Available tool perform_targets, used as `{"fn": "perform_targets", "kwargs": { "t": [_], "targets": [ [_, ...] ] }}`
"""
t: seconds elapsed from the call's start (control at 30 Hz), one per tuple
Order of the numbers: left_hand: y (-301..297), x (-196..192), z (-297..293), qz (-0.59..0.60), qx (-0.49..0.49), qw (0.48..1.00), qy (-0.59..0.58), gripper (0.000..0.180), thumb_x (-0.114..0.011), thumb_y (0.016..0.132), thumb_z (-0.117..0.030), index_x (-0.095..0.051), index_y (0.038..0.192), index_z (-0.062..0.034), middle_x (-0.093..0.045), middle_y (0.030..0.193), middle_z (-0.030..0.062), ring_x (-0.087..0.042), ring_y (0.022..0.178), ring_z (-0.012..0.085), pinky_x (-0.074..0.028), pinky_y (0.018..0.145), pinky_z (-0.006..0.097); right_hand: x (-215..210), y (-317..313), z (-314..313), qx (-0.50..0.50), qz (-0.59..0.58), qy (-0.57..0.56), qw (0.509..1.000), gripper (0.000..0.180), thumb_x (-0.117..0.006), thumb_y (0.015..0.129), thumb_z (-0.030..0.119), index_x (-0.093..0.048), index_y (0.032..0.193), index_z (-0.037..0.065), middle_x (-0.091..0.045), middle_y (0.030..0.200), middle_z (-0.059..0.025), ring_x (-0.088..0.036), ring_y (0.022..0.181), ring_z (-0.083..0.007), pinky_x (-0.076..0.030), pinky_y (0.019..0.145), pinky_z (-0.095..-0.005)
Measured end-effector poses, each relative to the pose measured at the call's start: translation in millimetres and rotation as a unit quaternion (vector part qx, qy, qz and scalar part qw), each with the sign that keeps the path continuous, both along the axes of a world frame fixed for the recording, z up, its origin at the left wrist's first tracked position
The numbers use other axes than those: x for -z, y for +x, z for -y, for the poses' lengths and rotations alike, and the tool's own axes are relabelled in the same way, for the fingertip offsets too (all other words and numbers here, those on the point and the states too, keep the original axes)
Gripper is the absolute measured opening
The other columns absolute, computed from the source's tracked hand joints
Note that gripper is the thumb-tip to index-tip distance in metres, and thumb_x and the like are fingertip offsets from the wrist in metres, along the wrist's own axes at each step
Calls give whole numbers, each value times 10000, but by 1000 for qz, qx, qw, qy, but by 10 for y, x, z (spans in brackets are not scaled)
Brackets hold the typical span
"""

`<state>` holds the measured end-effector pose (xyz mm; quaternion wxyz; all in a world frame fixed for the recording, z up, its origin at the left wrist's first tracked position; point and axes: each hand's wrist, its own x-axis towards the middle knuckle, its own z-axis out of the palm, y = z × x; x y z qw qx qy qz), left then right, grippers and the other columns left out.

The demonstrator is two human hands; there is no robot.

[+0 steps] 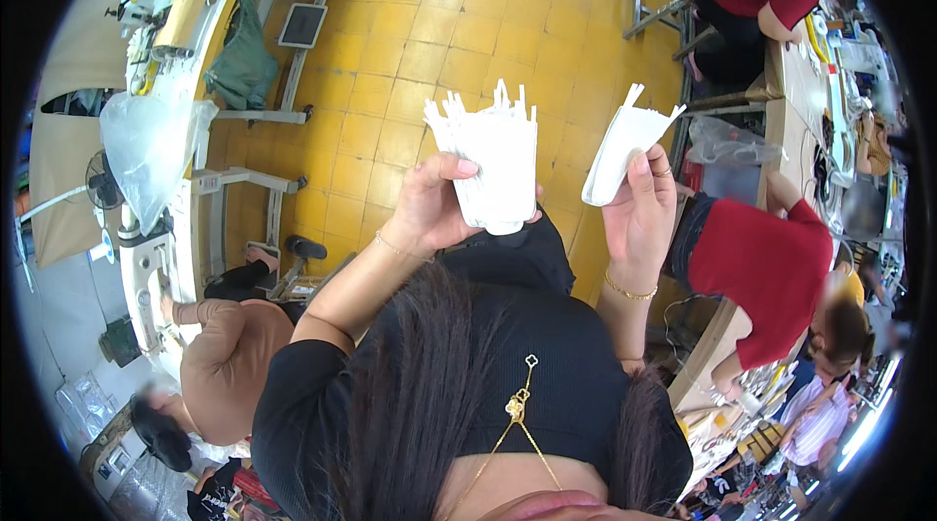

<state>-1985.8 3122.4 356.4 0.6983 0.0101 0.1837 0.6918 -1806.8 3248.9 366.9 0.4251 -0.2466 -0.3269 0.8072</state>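
Observation:
My left hand (429,204) grips a thick stack of white cut pieces (493,160) with jagged tabs along the top edge, held upright over the yellow tiled floor. My right hand (642,209) holds a thinner stack of the same white pieces (620,150), tilted to the right, a short gap away from the first stack. Both forearms rise from my black top, each wrist wearing a thin gold bracelet. A gold necklace hangs at my chest.
A sewing table (190,14) with a clear plastic bag (151,145) runs along the left, a seated person (220,365) beside it. On the right, people in red shirts (771,277) sit at a workbench (805,82). Yellow floor tiles (439,23) lie between.

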Motion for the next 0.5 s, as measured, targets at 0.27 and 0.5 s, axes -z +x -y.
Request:
{"fn": "perform_targets", "kwargs": {
  "t": [0.27, 0.5],
  "targets": [
    [-317, -139, -1248, 24, -1, 1000, 11, 830, -650, 686, -209, -322, 1391, 81, -564, 1034, 223, -611, 977, 410, -562, 809, 587, -132, -303, -1288, -45, 12, 35, 998, 168, -598, 945, 63, -562, 1100, 9, -646, 1064, -66, -626, 966, -129, -522, 883, -312],
    [-653, -163, -2099, 52, 21, 998, 9, 810, -642, 685, -198, -333, 1380, 81, -563, 1030, 217, -611, 975, 420, -565, 804, 592, -62, -567, -2082, -61, -24, 53, 996, 241, -565, 970, 103, -521, 1182, -3, -621, 1171, -99, -605, 1094, -172, -495, 970, -347]
  ]
}}
